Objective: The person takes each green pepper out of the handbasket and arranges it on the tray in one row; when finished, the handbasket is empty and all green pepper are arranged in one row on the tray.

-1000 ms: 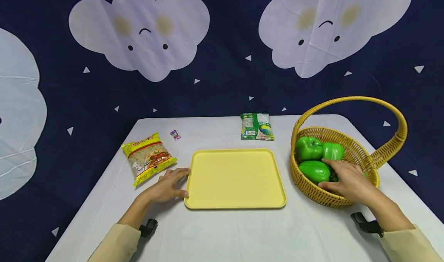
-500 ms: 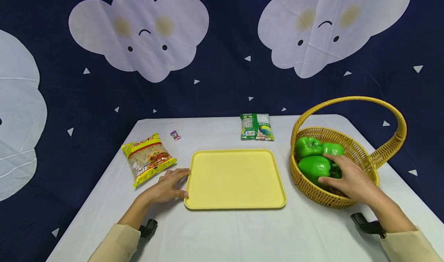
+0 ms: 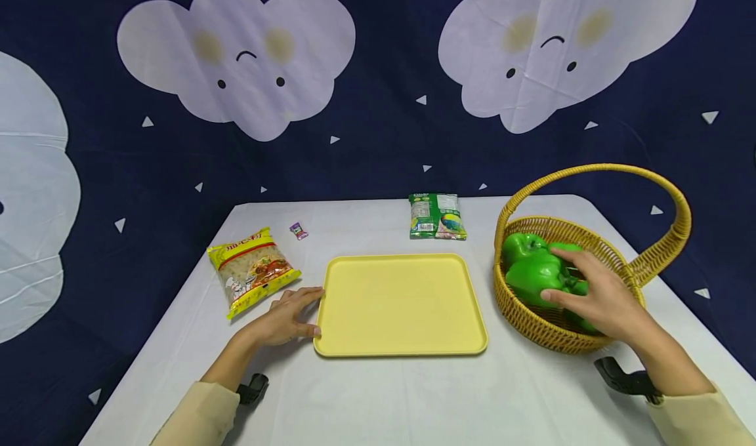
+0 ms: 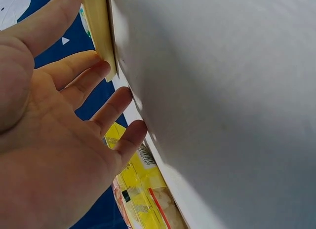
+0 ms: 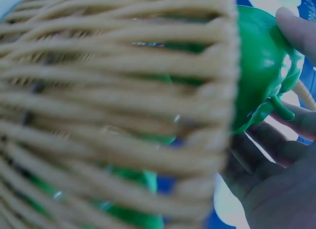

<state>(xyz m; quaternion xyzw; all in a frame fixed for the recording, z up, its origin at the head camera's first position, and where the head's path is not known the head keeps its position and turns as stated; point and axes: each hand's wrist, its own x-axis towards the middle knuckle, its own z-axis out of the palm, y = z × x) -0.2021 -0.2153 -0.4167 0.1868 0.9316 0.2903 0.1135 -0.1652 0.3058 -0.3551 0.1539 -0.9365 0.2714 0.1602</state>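
Note:
My right hand (image 3: 599, 295) grips a green bell pepper (image 3: 536, 278) between thumb and fingers, at the mouth of a wicker basket (image 3: 531, 328) on the right. In the right wrist view this pepper (image 5: 264, 66) shows above the basket's rim, its stem turned toward the palm. More green peppers (image 3: 521, 245) lie in the basket, partly hidden behind the hand and the held one. On the left, my left hand (image 3: 283, 318) touches the left edge of a yellow tray (image 3: 401, 305), its thumb and fingers spread. The left wrist view shows the fingers fairly straight beside the tray's edge (image 4: 101, 31).
A yellow food packet (image 3: 254, 272) lies left of the tray, with a small purple wrapped candy (image 3: 298, 230) behind it. Toward the back edge is a green snack packet (image 3: 437, 216). The basket's tall handle (image 3: 602, 168) arches over its right side. White cloth covers the table (image 3: 378, 400).
The right hand has raised the green bell pepper from among the others, bringing it higher in the basket and uncovering peppers below. The left hand and tray have stayed put.

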